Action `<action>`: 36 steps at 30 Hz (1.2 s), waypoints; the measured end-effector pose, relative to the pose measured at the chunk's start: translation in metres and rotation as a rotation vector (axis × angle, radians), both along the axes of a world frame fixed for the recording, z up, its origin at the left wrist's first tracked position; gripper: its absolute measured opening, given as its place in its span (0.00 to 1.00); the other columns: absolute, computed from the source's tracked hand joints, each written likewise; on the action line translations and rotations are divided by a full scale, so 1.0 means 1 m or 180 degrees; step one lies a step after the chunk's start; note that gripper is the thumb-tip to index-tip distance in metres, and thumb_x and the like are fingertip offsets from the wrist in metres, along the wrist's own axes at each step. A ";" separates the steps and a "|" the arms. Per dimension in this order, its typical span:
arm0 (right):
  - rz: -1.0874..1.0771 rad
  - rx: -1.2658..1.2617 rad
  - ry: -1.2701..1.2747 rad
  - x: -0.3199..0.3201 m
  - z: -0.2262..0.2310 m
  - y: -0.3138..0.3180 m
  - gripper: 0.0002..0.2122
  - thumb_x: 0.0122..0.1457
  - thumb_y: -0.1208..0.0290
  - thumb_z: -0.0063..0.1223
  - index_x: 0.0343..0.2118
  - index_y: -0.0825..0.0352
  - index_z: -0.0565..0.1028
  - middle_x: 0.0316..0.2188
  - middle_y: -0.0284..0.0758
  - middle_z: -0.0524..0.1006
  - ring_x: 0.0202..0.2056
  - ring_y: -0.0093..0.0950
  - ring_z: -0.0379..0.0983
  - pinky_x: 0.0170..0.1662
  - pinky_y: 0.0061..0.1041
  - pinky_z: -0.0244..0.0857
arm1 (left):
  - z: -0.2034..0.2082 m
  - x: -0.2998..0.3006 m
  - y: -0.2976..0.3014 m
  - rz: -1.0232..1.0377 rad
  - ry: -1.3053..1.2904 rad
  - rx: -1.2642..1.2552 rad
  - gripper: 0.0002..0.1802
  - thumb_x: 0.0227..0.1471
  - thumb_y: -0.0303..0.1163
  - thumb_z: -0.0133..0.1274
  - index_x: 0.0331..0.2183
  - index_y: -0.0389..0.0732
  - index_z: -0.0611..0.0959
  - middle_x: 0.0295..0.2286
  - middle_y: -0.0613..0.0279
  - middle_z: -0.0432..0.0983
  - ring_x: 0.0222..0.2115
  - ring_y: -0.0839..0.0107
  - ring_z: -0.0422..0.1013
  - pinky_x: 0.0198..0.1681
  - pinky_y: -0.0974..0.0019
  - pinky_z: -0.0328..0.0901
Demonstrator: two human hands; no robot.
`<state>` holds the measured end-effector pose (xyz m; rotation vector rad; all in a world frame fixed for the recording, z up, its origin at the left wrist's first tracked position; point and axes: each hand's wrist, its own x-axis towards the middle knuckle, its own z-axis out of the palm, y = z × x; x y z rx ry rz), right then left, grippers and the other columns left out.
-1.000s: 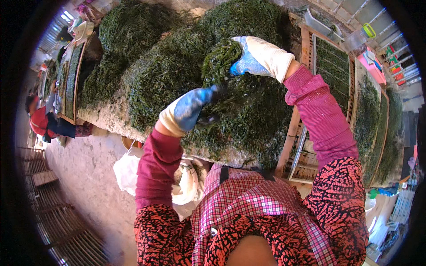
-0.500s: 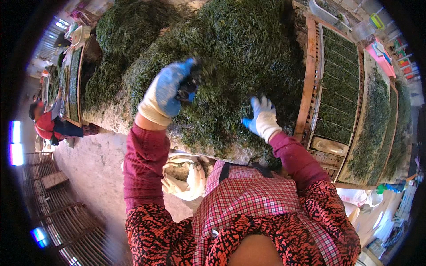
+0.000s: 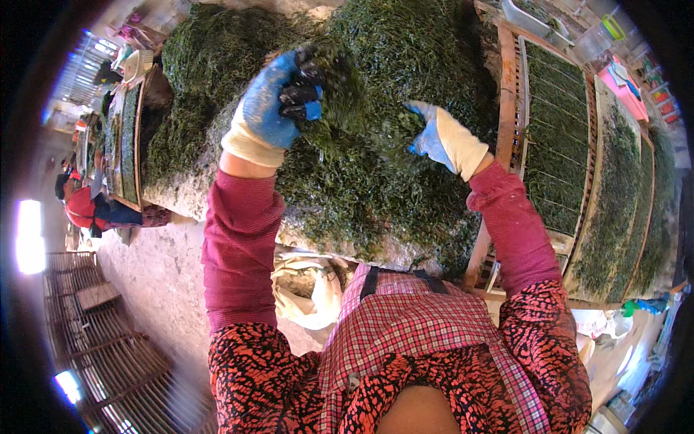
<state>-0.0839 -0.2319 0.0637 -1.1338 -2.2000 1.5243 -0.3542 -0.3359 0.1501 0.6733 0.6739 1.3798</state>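
Note:
A thick heap of dark green, wet, stringy strands that look like seaweed [image 3: 405, 50] spreads in front of me. My left hand [image 3: 269, 108], in a white and blue glove with darkened fingertips, curls closed around a clump of seaweed [image 3: 338, 90]. That clump is blurred by motion. To its right, my right hand [image 3: 450, 141] wears a similar glove. Its thumb and fingers stand apart over the heap, with blurred strands between them.
At the right, a wooden frame [image 3: 504, 116] borders a sectioned tray [image 3: 553, 137] of green strands, with a board [image 3: 584, 188] beyond it. A white sack [image 3: 325, 289] sits below the table edge. Another person [image 3: 83, 206] works at the far left beside slatted panels [image 3: 116, 333].
My left hand has moved farther away with its clump. The right hand has moved farther away and slightly right, turning so its fingers point left.

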 end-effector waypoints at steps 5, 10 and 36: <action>0.0444 0.0040 0.1401 -0.006 0.109 -0.023 0.29 0.47 0.84 0.60 0.56 0.67 0.70 0.32 0.34 0.78 0.30 0.22 0.72 0.35 0.24 0.69 | -0.048 0.040 0.003 0.0575 0.0518 -0.0489 0.15 0.64 0.39 0.45 0.46 0.43 0.80 0.36 0.64 0.81 0.29 0.76 0.75 0.29 0.73 0.68; 0.0181 0.1165 0.0807 -0.022 0.131 -0.019 0.31 0.50 0.91 0.53 0.59 0.67 0.67 0.40 0.28 0.78 0.36 0.18 0.71 0.39 0.22 0.69 | -0.101 0.046 -0.006 -0.0562 0.0356 0.0566 0.25 0.64 0.40 0.47 0.58 0.39 0.69 0.50 0.59 0.74 0.48 0.69 0.72 0.54 0.61 0.67; -0.0278 0.3820 -0.0014 0.015 -0.027 -0.084 0.22 0.50 0.66 0.58 0.50 0.60 0.73 0.51 0.39 0.72 0.53 0.42 0.68 0.58 0.45 0.61 | 0.019 0.107 -0.039 0.0521 0.1328 -0.0197 0.25 0.63 0.48 0.46 0.53 0.40 0.75 0.40 0.55 0.79 0.32 0.64 0.75 0.27 0.63 0.70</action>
